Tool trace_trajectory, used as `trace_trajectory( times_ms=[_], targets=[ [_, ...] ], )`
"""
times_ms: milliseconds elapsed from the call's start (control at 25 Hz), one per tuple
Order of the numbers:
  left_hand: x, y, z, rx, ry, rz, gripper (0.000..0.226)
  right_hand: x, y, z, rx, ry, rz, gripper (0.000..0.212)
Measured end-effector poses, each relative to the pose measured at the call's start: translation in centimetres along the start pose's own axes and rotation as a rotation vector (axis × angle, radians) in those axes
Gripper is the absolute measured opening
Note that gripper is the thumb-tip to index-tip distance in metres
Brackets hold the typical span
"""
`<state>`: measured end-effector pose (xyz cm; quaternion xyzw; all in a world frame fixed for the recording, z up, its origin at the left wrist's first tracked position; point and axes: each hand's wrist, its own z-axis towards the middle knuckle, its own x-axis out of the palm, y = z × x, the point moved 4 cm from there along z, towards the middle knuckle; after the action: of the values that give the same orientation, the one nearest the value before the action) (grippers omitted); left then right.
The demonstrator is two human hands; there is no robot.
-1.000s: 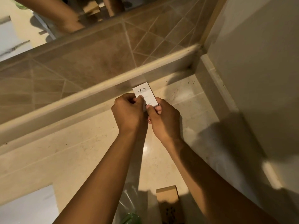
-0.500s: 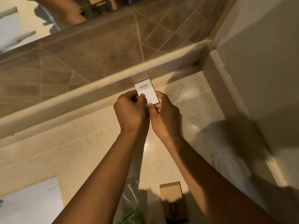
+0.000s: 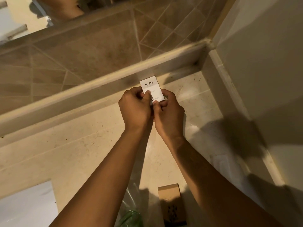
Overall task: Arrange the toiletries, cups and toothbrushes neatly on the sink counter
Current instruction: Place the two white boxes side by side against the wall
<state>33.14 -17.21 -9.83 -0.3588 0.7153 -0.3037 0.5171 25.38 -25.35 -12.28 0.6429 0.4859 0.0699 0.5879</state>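
1. Head view, centre of the frame: small white rectangular carton printed "HOTEL" (image 3: pixel 151 88), held upright just in front of the raised ledge at the back of the counter; whether its base touches the stone cannot be told.
2. Left hand (image 3: pixel 136 108): fingers curled round the carton's left edge, thumb pressed on its printed face.
3. Right hand (image 3: pixel 168 112): fingers wrapped behind the carton's right side, thumb pinching its lower corner. Both hands meet below the carton, knuckles touching.
4. Beige polished stone sink counter (image 3: pixel 82 158): fills the middle and lower frame, with a shadow across its right side.
5. Brown tiled wall with pale diagonal grout lines (image 3: pixel 98 49): upper half of the frame, above the ledge.
6. Tan cardboard box (image 3: pixel 169 192): bottom centre, between the forearms, standing on the counter.
7. Clear crinkled plastic wrapping with something green inside (image 3: pixel 131 217): bottom edge, just left of the cardboard box.
8. Mirror edge (image 3: pixel 21 18): upper left corner.
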Motion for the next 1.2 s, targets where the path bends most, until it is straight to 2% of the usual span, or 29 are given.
trace_trajectory(
  times_ms=[200,400,560,680,800,920,1040,1200],
  targets=[
    [-0.1,0.5,0.1,-0.054,0.0,-0.065,0.013,0.0,0.0,-0.2,0.008,-0.001,0.009,0.04],
    [-1.3,1.0,-0.1,-0.094,0.105,0.0,0.037,-1.2,-0.5,-1.1,0.088,0.002,0.065,0.055],
    [-5.9,1.4,-3.3,-0.091,0.1,0.02,0.026,-4.4,-2.4,-4.4,0.079,0.038,0.154,0.042],
    [-9.5,0.6,-7.3,-0.037,0.136,0.042,0.018,-7.3,-3.8,-8.3,0.021,0.078,0.05,0.031],
    [-12.2,1.1,-12.9,-0.011,0.191,0.034,0.019,-9.2,-5.1,-13.9,-0.051,0.179,-0.082,0.02],
    [-14.5,3.4,-18.0,-0.021,0.164,0.043,0.017,-10.0,-6.1,-19.2,-0.155,0.333,-0.243,0.009],
    [-17.1,6.2,-22.6,-0.005,0.111,0.04,0.017,-9.7,-7.2,-23.7,-0.173,0.464,-0.273,0.01],
    [-21.3,11.7,-27.9,-0.03,0.026,0.152,0.023,-8.0,-8.5,-28.6,-0.188,0.618,-0.363,0.011]
  ],
)
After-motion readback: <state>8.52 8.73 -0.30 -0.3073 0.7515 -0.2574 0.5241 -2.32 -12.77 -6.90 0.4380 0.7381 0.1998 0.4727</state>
